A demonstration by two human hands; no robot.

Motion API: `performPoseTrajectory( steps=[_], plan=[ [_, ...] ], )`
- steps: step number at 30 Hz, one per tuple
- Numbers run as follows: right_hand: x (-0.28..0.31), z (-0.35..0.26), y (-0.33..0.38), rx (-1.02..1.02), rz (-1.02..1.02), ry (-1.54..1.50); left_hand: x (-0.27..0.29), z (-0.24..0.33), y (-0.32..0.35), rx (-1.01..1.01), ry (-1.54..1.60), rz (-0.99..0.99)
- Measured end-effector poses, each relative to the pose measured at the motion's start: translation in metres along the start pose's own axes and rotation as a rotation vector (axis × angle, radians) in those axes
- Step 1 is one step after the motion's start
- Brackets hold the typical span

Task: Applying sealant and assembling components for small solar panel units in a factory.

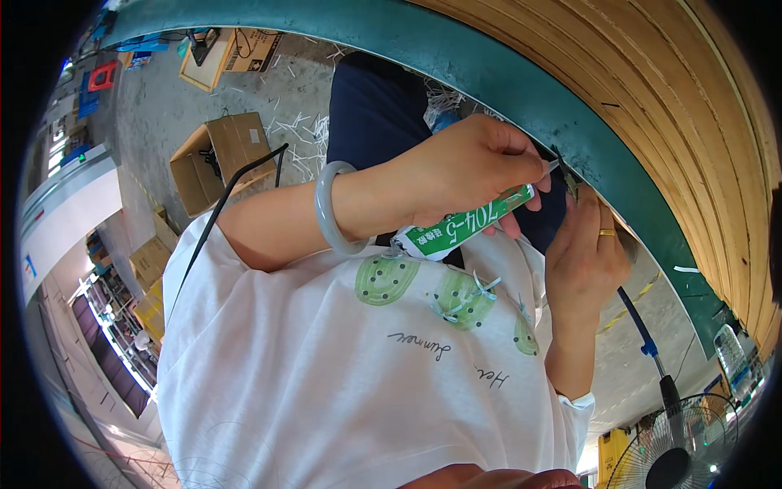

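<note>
My left hand (497, 159), with a pale bangle on the wrist, is closed round a green and white squeeze tube of glue (456, 232). The tube's flattened end points toward my shirt. Its pale pointed nozzle (554, 165) sticks out past my fingertips toward my right hand. My right hand (585, 257), with a ring on one finger, is closed with its fingertips pinched on a small dark piece (569, 173) by the table edge. What that piece is cannot be made out. The nozzle tip is close to it; whether they touch cannot be told.
A dark green table edge (521, 69) curves past my hands, with long wooden strips (643, 73) lying on it. An open cardboard box (232, 147) and white scraps (305, 134) are on the floor at left. A fan (672, 456) stands at lower right, near a clear plastic container (729, 346).
</note>
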State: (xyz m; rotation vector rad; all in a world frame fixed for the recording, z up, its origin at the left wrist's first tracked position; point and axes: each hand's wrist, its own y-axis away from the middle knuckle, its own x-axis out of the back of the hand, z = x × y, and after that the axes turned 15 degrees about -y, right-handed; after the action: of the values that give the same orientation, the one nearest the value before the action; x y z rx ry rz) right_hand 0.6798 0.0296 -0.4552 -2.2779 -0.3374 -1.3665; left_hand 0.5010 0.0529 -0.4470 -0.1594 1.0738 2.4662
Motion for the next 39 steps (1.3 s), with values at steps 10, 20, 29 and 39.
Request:
performPoseTrajectory(
  steps=[10, 20, 29, 39],
  plan=[
    [-0.004, 0.004, 0.002, 0.003, 0.030, -0.023, 0.001, 0.004, 0.002, 0.027, -0.043, 0.003],
    [-0.003, 0.005, 0.004, 0.029, 0.077, -0.074, -0.004, 0.004, 0.007, -0.055, -0.035, 0.049],
    [-0.005, -0.006, 0.000, -0.161, 0.196, -0.340, -0.004, 0.000, 0.006, -0.103, -0.073, 0.096],
    [-0.017, 0.006, 0.003, 0.109, 0.243, -0.269, -0.005, 0.003, 0.007, -0.073, -0.045, 0.108]
  ],
)
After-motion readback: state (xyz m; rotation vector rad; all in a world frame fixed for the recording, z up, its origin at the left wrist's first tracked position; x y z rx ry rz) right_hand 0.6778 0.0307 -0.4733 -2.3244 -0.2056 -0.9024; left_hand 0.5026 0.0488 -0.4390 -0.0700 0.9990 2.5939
